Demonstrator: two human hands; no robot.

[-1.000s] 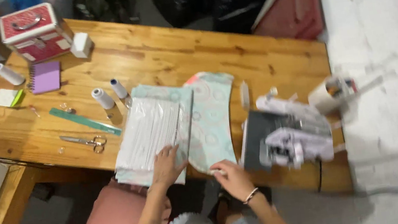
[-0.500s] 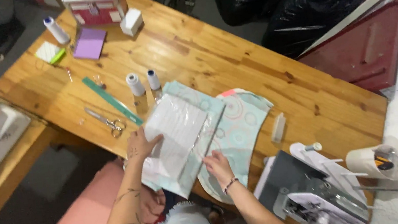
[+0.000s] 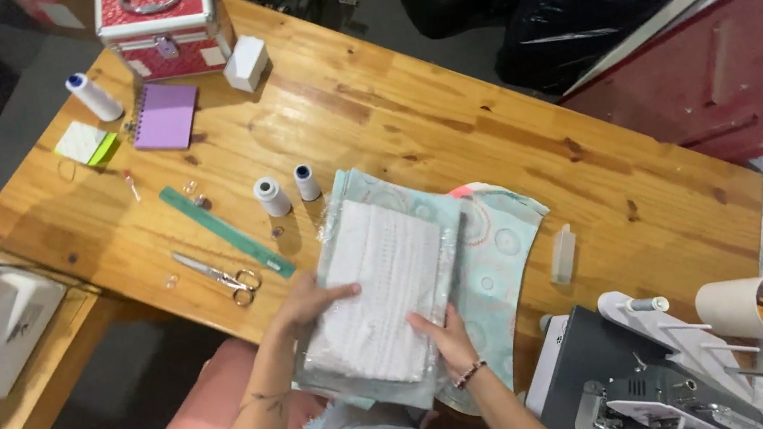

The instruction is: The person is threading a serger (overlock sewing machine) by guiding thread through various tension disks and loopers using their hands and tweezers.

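— Surface?
— Pine worktop [image 3: 449, 129], near edge.
— Hands?
— Left hand [image 3: 307, 303] flat, fingers spread, on the white quilted pad [image 3: 376, 288]; right hand [image 3: 445, 338] pinching its lower right edge.
— Under the pad?
— Pale blue printed fabric [image 3: 501, 239].
— Further out?
— Scissors [image 3: 219, 277], green ruler [image 3: 224, 231], two thread spools [image 3: 289, 190], purple notebook [image 3: 166, 115], red case [image 3: 156, 19].

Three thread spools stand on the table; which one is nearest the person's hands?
The spool with the dark top, right-hand one of the pair beside the folded fabric. Its grey-topped neighbour is slightly further; the blue-capped one stands far off.
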